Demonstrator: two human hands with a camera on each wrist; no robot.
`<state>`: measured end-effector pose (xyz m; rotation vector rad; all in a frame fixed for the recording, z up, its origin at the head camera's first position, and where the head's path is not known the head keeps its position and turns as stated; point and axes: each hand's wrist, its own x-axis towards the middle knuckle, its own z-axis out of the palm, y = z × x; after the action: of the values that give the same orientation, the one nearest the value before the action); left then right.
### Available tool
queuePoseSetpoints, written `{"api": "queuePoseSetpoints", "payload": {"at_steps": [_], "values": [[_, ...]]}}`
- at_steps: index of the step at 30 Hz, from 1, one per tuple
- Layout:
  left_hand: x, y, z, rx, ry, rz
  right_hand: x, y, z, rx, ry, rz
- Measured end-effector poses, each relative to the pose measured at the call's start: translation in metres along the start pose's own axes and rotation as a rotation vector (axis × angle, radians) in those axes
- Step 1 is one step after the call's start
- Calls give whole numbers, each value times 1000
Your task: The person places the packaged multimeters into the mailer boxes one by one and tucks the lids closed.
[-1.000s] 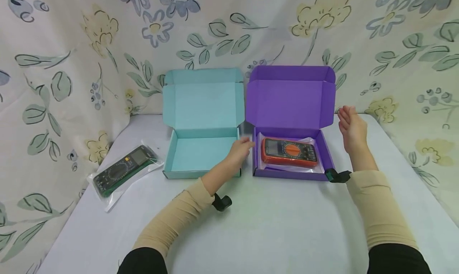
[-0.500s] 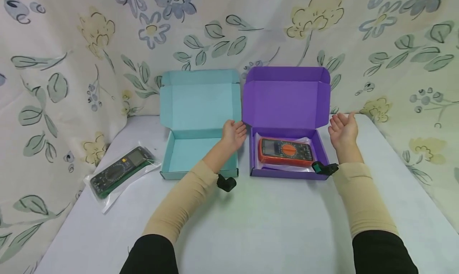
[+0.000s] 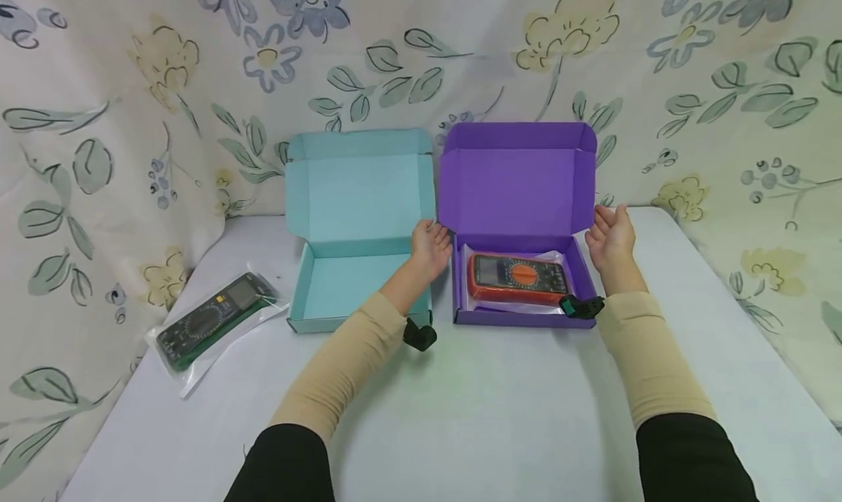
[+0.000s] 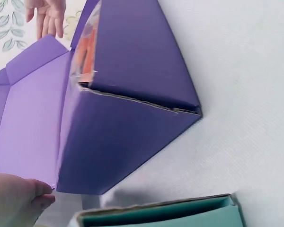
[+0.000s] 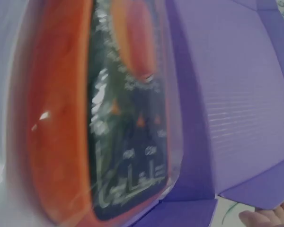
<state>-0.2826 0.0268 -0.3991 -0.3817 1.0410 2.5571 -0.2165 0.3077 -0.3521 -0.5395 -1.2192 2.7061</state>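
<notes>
The purple box (image 3: 520, 318) stands with its lid raised, and inside it lies an orange multimeter (image 3: 520, 278) in a clear bag. At the left edge of that lid is my left hand (image 3: 430, 250), palm turned up, fingertips by the lower corner; the left wrist view shows the left hand (image 4: 14, 198) at the same corner. My right hand (image 3: 613, 248) has its fingers beside the lid's lower right flap, also seen with the right hand (image 5: 270, 216) in the right wrist view. Neither hand clearly pinches the cardboard.
Left of the purple box, a light teal box (image 3: 342, 286) stands with its lid raised, partly behind my left forearm. A green-and-black multimeter (image 3: 213, 319) in a clear bag lies at the left of the white table (image 3: 513, 414). Behind hangs a floral curtain (image 3: 368, 34).
My left hand has turned palm up and risen from the gap between the boxes to the purple lid's left edge. My right hand has moved left to the lid's right side.
</notes>
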Motion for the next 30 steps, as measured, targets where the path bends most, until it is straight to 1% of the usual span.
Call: {"api": "queuePoseSetpoints", "payload": {"at_steps": [1,2,3,5,6,7,9,13,15,16,17,18,20,21,24,25,27,28,29,30], "values": [[-19,5,9,17,6,9,0,0,0,-11,-7,2],[-33,8,15,46,-3,19,-1,0,0,-24,-13,3],[-44,11,18,75,-14,24,-1,-1,0,-37,-20,4],[-58,15,21,124,-39,29,-2,-1,-1,-60,-36,7],[-62,16,22,152,-52,30,-3,-1,-1,-70,-41,7],[-62,16,21,167,-64,30,-4,-1,-2,-77,-47,8],[-53,13,17,190,-76,34,-5,-2,-2,-90,-56,9],[-40,11,12,282,-101,86,-6,-2,-2,-104,-66,15],[-9,5,-2,338,-139,129,-7,-2,-1,-103,-69,20],[1,4,-7,362,-157,148,-7,-1,-1,-109,-72,22],[10,4,-11,370,-170,160,-8,-1,0,-112,-74,25],[16,4,-11,390,-170,169,-9,-1,1,-120,-76,26],[19,4,-9,420,-170,170,-10,-1,2,-148,-85,28],[14,7,-8,427,-189,172,-11,-2,3,-166,-91,27],[-16,16,6,468,-213,154,-15,-4,3,-226,-114,19],[-23,17,9,476,-231,146,-16,-4,3,-247,-123,17],[-28,18,9,505,-273,139,-19,-6,2,-274,-136,17],[-38,21,15,531,-255,124,-21,-7,1,-289,-141,18],[-45,22,19,555,-254,114,-22,-8,1,-297,-143,21],[-47,22,19,568,-266,112,-23,-8,0,-311,-147,23]]}}
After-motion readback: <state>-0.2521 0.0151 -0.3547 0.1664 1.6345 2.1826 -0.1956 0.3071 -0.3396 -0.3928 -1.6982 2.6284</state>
